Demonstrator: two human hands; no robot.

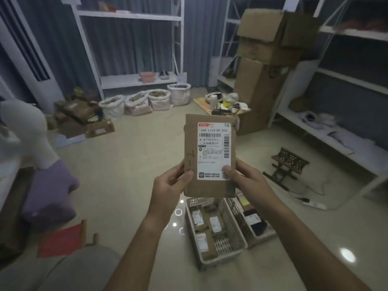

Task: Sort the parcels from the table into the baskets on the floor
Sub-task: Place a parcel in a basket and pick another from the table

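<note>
floor baskets [212, 232] below two-handed parcel [207, 156]

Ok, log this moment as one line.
left hand: holds parcel | right hand: holds parcel | label faces camera | baskets below, part-filled

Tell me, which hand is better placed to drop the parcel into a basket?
Probably the right hand: both baskets, left and right, lie below and right of the parcel. The left hand grips it too.
</note>
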